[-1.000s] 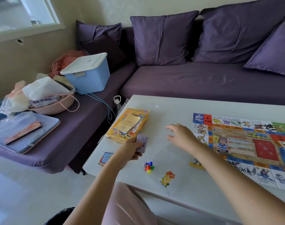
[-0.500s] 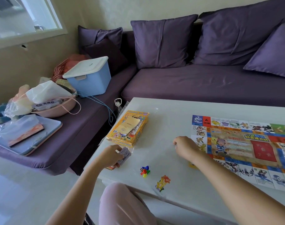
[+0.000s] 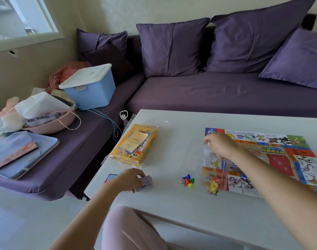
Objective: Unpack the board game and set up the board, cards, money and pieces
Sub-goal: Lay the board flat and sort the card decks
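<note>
Our left hand (image 3: 127, 179) pinches money (image 3: 145, 183) on the bench (image 3: 172, 213) — our right hand (image 3: 220, 145) pinches a bag (image 3: 214, 177) over the board (image 3: 280, 159).

Board (image 3: 280, 159) is cut off by the right edge, and the right forearm hides its middle squares behind the right hand (image 3: 220, 145). Clear bag (image 3: 214, 165) pinched by that hand blurs the squares under it. Yellow pieces (image 3: 213, 186) below it: shapes unclear. Left hand (image 3: 127, 179) covers part of the money stack (image 3: 146, 183) it grips, print too small to read. Card (image 3: 110, 177) behind the left wrist is mostly hidden.
</note>
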`<state>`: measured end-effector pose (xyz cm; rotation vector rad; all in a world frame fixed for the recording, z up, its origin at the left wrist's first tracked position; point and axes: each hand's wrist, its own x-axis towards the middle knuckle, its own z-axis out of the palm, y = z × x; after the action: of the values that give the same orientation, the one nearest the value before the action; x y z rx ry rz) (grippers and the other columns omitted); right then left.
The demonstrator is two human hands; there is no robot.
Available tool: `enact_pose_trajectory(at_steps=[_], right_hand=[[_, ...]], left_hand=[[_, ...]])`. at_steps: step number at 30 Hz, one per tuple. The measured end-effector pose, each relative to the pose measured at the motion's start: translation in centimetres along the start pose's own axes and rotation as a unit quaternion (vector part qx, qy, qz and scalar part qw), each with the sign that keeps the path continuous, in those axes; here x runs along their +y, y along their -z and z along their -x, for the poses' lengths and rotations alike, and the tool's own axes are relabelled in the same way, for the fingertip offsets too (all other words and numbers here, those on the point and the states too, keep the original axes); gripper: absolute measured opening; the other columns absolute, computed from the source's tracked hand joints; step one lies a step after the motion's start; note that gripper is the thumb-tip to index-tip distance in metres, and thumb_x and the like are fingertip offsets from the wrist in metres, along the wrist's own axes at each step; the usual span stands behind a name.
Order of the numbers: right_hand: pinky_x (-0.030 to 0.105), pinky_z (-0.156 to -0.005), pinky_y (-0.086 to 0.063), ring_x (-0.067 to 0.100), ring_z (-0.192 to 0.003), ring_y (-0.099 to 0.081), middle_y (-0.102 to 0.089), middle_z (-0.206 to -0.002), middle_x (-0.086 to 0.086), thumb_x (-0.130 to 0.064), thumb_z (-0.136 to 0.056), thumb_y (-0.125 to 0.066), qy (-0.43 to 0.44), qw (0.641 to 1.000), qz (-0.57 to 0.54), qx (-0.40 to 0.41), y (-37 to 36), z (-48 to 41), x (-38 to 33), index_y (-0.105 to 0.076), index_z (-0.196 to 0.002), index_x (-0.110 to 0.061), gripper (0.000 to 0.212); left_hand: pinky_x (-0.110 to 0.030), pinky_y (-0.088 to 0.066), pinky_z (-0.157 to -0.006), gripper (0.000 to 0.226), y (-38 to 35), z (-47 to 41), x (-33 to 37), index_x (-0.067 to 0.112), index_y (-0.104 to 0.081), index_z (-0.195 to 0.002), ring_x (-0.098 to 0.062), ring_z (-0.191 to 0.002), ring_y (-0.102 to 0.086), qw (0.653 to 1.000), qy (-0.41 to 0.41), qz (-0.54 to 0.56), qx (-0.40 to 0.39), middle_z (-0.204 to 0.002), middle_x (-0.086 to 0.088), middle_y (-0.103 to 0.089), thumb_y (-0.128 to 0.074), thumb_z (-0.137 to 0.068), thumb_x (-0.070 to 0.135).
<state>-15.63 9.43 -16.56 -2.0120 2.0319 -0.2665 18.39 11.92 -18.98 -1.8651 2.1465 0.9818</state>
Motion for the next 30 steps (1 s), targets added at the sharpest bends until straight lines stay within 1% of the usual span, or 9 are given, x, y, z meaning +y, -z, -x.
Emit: enact_pose_trajectory(at_steps=[4, 7, 10, 12, 15, 18, 22, 27, 30], right_hand=[[0.032, -0.082, -0.051, 0.023, -0.104, -0.061, -0.059, -0.128, 0.008, 0.008, -0.092, -0.039, 0.01, 1.0, -0.005, -0.003, -0.1, -0.4, 0.5, -0.061, -0.122, -0.013, 0.043], [0.033, -0.083, -0.051, 0.022, -0.102, -0.062, -0.06, -0.128, 0.007, 0.007, -0.093, -0.04, 0.015, 1.0, -0.007, -0.009, -0.5, -0.8, 0.4, -0.062, -0.12, -0.015, 0.042], [0.037, -0.082, -0.052, 0.022, -0.099, -0.062, -0.061, -0.126, 0.008, 0.004, -0.094, -0.038, 0.025, 0.999, -0.027, -0.012, -0.5, -1.0, 0.2, -0.063, -0.117, -0.017, 0.039], [0.035, -0.078, -0.051, 0.021, -0.094, -0.061, -0.062, -0.122, 0.009, 0.001, -0.096, -0.036, 0.033, 0.999, -0.041, -0.011, -0.1, -1.1, -0.2, -0.063, -0.116, -0.016, 0.038], [0.031, -0.074, -0.048, 0.021, -0.092, -0.06, -0.063, -0.116, 0.009, -0.002, -0.096, -0.037, 0.042, 0.997, -0.071, -0.008, 1.1, -1.2, -1.0, -0.063, -0.115, -0.016, 0.036], [0.027, -0.075, -0.04, 0.023, -0.102, -0.059, -0.064, -0.117, 0.009, -0.003, -0.097, -0.039, 0.06, 0.995, -0.077, 0.01, 2.5, -1.0, -2.1, -0.064, -0.116, -0.014, 0.034], [0.027, -0.084, -0.042, 0.021, -0.108, -0.059, -0.064, -0.121, 0.007, -0.005, -0.098, -0.043, 0.088, 0.991, -0.091, 0.04, 3.4, -0.4, -3.1, -0.064, -0.119, -0.011, 0.03], [0.022, -0.083, -0.038, 0.017, -0.104, -0.053, -0.061, -0.109, 0.001, -0.01, -0.096, -0.049, 0.137, 0.969, -0.079, 0.188, 2.5, 2.1, -3.3, -0.064, -0.111, -0.009, 0.021], [0.021, -0.079, -0.037, 0.015, -0.09, -0.053, -0.061, -0.088, -0.004, -0.02, -0.095, -0.048, 0.201, 0.958, -0.072, 0.189, 0.7, 4.7, -3.1, -0.065, -0.089, -0.011, 0.02]], left_hand=[[-0.015, -0.045, -0.049, 0.027, 0.0, 0.4, 0.8, 0.018, -0.061, -0.117, -0.008, -0.054, -0.056, 0.997, -0.009, -0.056, 0.055, -0.11, -0.002, -0.062, -0.059, -0.09, 0.019], [-0.021, -0.048, -0.066, 0.029, 0.0, 0.7, 1.2, 0.015, -0.06, -0.117, -0.017, -0.076, -0.058, 0.99, -0.016, -0.081, 0.113, -0.113, -0.004, -0.063, -0.063, -0.089, 0.024], [-0.032, -0.051, -0.072, 0.028, -0.6, 0.7, 3.0, 0.011, -0.059, -0.115, -0.017, -0.074, -0.06, 0.983, -0.045, 0.08, 0.161, -0.109, -0.003, -0.064, -0.063, -0.09, 0.022], [-0.036, -0.053, -0.08, 0.035, -1.0, 0.8, 5.5, 0.013, -0.056, -0.121, -0.018, -0.086, -0.063, 0.968, -0.059, 0.194, 0.149, -0.11, -0.003, -0.066, -0.064, -0.089, 0.025], [-0.037, -0.052, -0.089, 0.05, -1.8, 1.5, 9.2, 0.012, -0.051, -0.126, -0.021, -0.102, -0.062, 0.913, -0.025, 0.406, 0.019, -0.115, -0.006, -0.064, -0.067, -0.084, 0.036], [-0.042, -0.054, -0.087, 0.046, -3.0, 1.7, 11.2, 0.006, -0.057, -0.12, -0.028, -0.096, -0.066, 0.812, -0.035, 0.567, -0.132, -0.112, -0.014, -0.066, -0.062, -0.083, 0.035], [-0.033, -0.058, -0.067, 0.04, -3.7, 1.4, 12.6, 0.002, -0.057, -0.114, -0.029, -0.084, -0.07, 0.698, -0.05, 0.696, -0.161, -0.104, -0.018, -0.07, -0.057, -0.08, 0.024], [-0.031, -0.059, -0.064, 0.024, -3.2, 1.4, 12.4, 0.002, -0.058, -0.108, -0.027, -0.077, -0.072, 0.679, -0.03, 0.726, -0.105, -0.095, -0.017, -0.072, -0.052, -0.092, 0.019], [-0.032, -0.058, -0.066, 0.02, -2.4, 1.2, 12.0, 0.002, -0.054, -0.106, -0.028, -0.074, -0.072, 0.667, -0.024, 0.742, -0.061, -0.09, -0.018, -0.072, -0.048, -0.097, 0.019]])
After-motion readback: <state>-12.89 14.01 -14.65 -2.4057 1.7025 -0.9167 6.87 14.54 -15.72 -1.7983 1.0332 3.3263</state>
